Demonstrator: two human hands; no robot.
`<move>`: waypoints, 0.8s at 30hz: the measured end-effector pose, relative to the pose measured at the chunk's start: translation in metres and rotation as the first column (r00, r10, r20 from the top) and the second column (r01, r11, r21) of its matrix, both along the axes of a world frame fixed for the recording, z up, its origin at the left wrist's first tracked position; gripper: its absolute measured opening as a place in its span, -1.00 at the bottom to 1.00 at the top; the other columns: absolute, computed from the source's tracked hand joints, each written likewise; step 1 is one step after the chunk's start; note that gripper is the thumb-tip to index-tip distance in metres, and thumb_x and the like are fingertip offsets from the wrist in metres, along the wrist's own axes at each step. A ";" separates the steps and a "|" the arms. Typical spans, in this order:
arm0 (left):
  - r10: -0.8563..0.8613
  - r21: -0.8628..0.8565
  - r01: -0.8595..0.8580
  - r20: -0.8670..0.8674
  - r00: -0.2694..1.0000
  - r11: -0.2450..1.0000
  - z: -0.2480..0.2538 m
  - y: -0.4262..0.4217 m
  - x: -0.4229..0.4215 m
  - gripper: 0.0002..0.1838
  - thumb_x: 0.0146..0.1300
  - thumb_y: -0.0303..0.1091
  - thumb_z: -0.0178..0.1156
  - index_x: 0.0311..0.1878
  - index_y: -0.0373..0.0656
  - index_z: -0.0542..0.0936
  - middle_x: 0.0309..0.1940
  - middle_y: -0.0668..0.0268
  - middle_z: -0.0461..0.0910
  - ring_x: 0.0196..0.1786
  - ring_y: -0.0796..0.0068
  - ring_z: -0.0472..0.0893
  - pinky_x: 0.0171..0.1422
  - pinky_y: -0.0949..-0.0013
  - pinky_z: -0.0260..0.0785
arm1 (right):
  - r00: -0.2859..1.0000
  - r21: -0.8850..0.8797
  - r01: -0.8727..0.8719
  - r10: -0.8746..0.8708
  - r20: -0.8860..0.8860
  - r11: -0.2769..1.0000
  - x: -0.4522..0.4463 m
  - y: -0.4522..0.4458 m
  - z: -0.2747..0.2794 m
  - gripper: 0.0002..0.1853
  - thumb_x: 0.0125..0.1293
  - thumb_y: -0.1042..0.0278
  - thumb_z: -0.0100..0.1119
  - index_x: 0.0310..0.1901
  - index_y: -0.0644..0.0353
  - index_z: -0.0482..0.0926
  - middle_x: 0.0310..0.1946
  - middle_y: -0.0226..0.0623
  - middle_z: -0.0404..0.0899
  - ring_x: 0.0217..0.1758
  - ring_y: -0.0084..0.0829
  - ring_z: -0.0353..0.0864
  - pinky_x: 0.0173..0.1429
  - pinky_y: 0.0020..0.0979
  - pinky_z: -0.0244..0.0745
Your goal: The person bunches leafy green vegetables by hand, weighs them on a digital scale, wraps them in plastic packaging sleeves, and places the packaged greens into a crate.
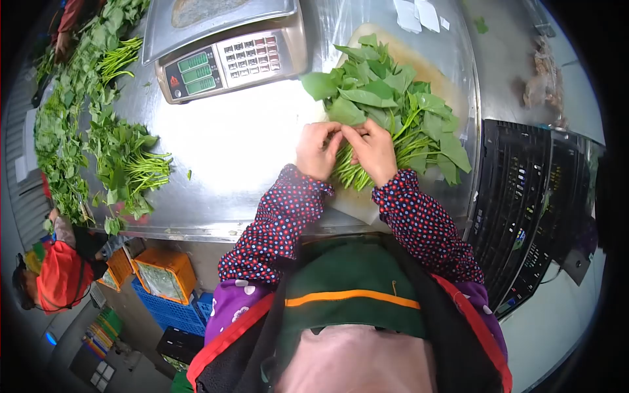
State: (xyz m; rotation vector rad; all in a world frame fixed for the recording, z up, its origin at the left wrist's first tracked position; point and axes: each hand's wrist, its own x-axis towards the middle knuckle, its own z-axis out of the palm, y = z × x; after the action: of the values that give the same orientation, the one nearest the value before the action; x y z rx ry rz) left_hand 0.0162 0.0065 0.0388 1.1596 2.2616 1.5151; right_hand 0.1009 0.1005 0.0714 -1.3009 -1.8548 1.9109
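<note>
A bunch of leafy greens [373, 88] lies on a pale board [452, 78] on the metal table, its cut stems toward me. Over the near part of the bunch, my left hand [318, 149] and my right hand [372, 149] meet, thumbs and forefingers pinched together at the tips. Whatever is between the fingertips is too small to make out. Both sleeves are dark with red and blue dots.
A weighing scale [229, 64] stands at the back left. More greens [108, 157] line the table's left side. Black crates [508, 196] stand at the right. White paper pieces [418, 14] lie at the back. A person in red [62, 275] is at the lower left.
</note>
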 end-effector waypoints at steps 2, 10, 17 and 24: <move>-0.025 0.052 0.029 -0.078 0.997 0.998 -0.001 0.002 -0.006 -0.83 -0.05 -0.55 0.24 -0.32 -0.21 0.54 -0.38 0.19 0.52 -0.32 0.21 0.50 -0.28 0.32 0.36 | 0.996 -0.050 0.070 -0.073 -0.052 0.996 0.000 -0.002 -0.005 -0.79 0.19 0.40 0.12 -0.24 0.38 0.45 -0.45 -0.32 0.49 -0.61 -0.64 0.43 -0.62 -0.60 0.38; -0.037 -0.043 0.041 0.094 0.995 0.998 -0.005 0.002 0.004 -0.86 0.07 -0.50 0.19 -0.26 -0.21 0.55 -0.38 0.19 0.58 -0.36 0.28 0.59 -0.27 0.40 0.42 | 0.997 0.148 0.070 -0.062 -0.055 0.986 0.008 -0.005 -0.002 -0.81 0.16 0.39 0.16 -0.25 0.32 0.52 -0.37 -0.27 0.48 -0.55 -0.49 0.49 -0.55 -0.51 0.42; -0.204 -0.101 0.203 0.004 0.979 0.974 -0.015 -0.001 -0.015 -0.85 0.05 -0.49 0.23 -0.27 -0.22 0.58 -0.32 0.22 0.58 -0.27 0.33 0.58 -0.18 0.41 0.45 | 0.840 0.690 -0.331 0.535 -0.096 0.644 0.036 0.003 0.065 -0.75 0.12 0.29 0.17 -0.21 0.23 0.48 -0.28 -0.16 0.47 -0.24 -0.27 0.52 -0.13 -0.39 0.41; 0.038 -0.216 -0.066 -0.132 0.991 0.974 0.007 -0.036 -0.049 -0.67 0.07 -0.41 0.17 -0.07 -0.28 0.47 -0.22 0.08 0.52 -0.11 0.10 0.49 0.04 0.23 0.30 | 0.880 0.652 0.456 -0.415 -0.231 0.606 0.192 0.185 0.054 -0.62 0.16 0.48 0.08 0.04 0.27 0.32 -0.16 -0.33 0.43 -0.27 -0.59 0.39 -0.20 -0.58 0.34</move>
State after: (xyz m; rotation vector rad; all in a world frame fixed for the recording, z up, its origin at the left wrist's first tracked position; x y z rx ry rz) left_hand -0.0330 -0.0293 0.0461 1.1696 2.4861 1.1993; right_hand 0.2931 0.2856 0.1253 -1.2360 -1.7281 0.8397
